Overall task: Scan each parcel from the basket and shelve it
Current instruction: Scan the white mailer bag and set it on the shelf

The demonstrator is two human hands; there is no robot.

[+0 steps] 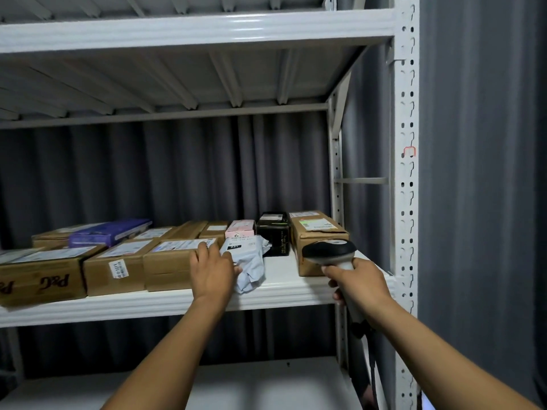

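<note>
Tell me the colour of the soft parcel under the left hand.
Pale grey-white plastic mailer bag with a black label, seen in the head view.

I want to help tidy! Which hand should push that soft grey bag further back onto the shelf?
Probably the left hand. It already rests on the grey bag, which lies at the shelf front edge. The right hand is busy gripping the scanner, off to the side.

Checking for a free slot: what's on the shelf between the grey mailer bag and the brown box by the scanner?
Head view: bare white shelf in front between grey mailer bag and brown box; a black box stands behind.
</note>
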